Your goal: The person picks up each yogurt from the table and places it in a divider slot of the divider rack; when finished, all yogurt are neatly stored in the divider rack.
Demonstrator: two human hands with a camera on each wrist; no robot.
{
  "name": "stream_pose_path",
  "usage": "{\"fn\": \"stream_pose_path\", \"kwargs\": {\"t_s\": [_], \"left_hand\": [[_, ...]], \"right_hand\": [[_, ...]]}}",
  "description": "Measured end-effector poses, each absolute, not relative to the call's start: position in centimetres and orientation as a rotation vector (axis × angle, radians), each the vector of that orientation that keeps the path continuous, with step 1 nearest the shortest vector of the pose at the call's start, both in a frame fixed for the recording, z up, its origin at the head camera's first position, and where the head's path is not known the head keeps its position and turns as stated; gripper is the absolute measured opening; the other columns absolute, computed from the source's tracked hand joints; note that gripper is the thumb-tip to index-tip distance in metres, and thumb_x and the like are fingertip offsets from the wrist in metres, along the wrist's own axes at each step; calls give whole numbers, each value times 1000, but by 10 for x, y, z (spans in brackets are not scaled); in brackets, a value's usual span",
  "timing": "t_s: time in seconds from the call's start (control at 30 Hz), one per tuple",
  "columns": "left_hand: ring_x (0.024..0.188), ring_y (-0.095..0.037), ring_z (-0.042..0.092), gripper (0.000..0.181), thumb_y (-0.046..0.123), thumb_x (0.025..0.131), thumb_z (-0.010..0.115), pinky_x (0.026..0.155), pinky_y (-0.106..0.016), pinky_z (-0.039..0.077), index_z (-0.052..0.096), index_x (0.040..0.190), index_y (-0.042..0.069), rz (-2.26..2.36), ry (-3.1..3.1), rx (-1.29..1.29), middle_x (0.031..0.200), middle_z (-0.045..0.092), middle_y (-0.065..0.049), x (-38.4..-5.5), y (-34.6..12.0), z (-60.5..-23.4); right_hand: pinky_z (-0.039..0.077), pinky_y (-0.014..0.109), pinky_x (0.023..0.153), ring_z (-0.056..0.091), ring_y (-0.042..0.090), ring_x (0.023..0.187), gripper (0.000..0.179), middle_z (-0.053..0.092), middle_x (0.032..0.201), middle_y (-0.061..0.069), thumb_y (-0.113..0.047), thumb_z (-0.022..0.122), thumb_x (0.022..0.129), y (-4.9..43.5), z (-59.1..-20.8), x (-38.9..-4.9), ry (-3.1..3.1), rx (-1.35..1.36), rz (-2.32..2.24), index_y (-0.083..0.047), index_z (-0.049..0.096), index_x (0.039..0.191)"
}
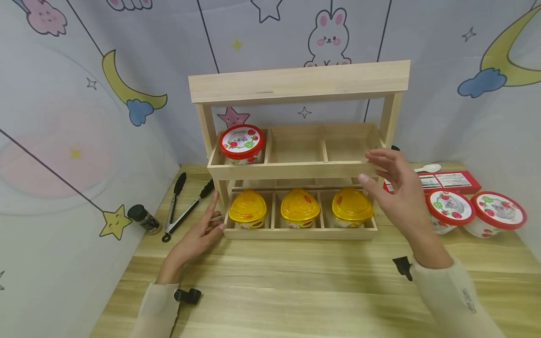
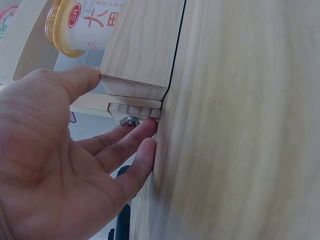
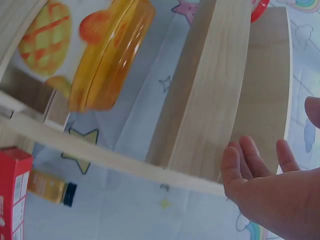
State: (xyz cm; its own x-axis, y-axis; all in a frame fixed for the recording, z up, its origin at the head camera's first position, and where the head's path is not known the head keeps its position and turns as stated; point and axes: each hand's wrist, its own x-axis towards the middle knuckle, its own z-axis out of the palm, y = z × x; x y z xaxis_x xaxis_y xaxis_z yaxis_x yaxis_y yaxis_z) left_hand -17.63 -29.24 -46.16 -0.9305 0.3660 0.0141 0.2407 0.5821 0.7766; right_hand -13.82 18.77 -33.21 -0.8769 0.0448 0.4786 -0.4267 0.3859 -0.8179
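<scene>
A two-tier wooden rack point(image 1: 299, 84) stands against the backdrop. On its lower tier, three tubs with yellow lids, such as the middle yellow-lidded tub point(image 1: 299, 206), sit one per compartment. A red-lidded tub point(image 1: 242, 143) occupies the upper left compartment. My left hand point(image 1: 196, 240) is at the rack's lower left corner; in the left wrist view its thumb touches the tray's wooden corner point(image 2: 137, 65), with the other fingers extended beside a bolt point(image 2: 131, 121). Beside the upper tier's right end, my right hand point(image 1: 399, 192) holds nothing, its fingers loosely bent.
Two more red-lidded tubs, including the far right tub point(image 1: 498, 213), stand right of the rack. Behind them lie a red box point(image 1: 458, 180) and a white spoon point(image 1: 428, 168). Black-tipped tongs point(image 1: 181, 213) and a black-capped jar point(image 1: 144, 219) lie at the left.
</scene>
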Motion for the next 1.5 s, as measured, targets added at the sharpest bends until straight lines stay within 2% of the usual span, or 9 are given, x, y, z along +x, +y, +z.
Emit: {"fn": "stream_pose_path", "kwargs": {"t_s": [0.1,0.5,0.77,0.93,1.03,1.17,1.23,1.37,1.5], "left_hand": [[143,-55,56,89,24,113,55,120,-70,44,-9,172,42,1270,2663,516,165,36,-38,-176,-292,-461],[142,-54,56,89,24,114,55,119,-70,44,-9,172,40,1260,2671,526,165,38,-38,-177,-293,-462],[142,-54,57,89,25,114,55,119,-70,44,-10,172,42,1259,2672,526,165,38,-37,-177,-292,-463],[143,-54,56,89,26,114,55,119,-70,44,-10,172,42,1256,2672,526,165,37,-37,-178,-293,-464],[143,-54,56,89,26,114,55,119,-71,44,-10,172,42,1263,2668,528,166,36,-37,-178,-293,-464],[143,-55,55,89,26,114,55,119,-71,44,-10,172,43,1271,2662,533,166,36,-37,-178,-293,-465],[143,-55,55,89,26,114,55,119,-71,44,-10,171,44,1271,2663,530,166,36,-37,-178,-293,-465],[143,-55,56,90,26,114,55,119,-70,44,-11,171,44,1262,2671,528,165,36,-37,-178,-294,-465],[143,-55,56,91,25,113,56,119,-70,44,-12,171,45,1263,2672,526,165,37,-37,-179,-293,-465]], "right_hand": [[46,5,109,60,2,131,52,65,142,-11,-7,75,100,199,-336,-132,-2212,300,1488,-10,57,149],[45,0,103,59,-6,127,53,65,143,-7,-14,75,101,231,-355,-113,-2283,83,1399,-15,56,151],[44,-4,97,54,-14,122,57,62,138,-19,-21,75,101,263,-375,-102,-2307,-127,1333,-19,54,154],[41,-6,96,52,-10,128,60,59,151,-3,-32,72,104,279,-385,-92,-2390,-281,1278,-22,49,159],[41,-6,95,52,-8,129,60,60,150,-5,-33,72,104,288,-390,-89,-2404,-314,1268,-24,49,159],[40,-6,92,50,-15,122,60,61,138,-21,-31,73,103,297,-398,-84,-2396,-352,1279,-23,50,158],[40,-6,92,49,-15,122,62,60,140,-19,-32,72,103,301,-402,-82,-2401,-416,1272,-24,48,159],[42,4,109,53,3,137,67,56,157,-1,-34,70,104,306,-409,-84,-2401,-611,1256,-20,42,164],[44,39,128,46,37,154,74,41,171,20,-39,66,105,315,-414,-87,-2454,-785,1218,-14,35,167]]}}
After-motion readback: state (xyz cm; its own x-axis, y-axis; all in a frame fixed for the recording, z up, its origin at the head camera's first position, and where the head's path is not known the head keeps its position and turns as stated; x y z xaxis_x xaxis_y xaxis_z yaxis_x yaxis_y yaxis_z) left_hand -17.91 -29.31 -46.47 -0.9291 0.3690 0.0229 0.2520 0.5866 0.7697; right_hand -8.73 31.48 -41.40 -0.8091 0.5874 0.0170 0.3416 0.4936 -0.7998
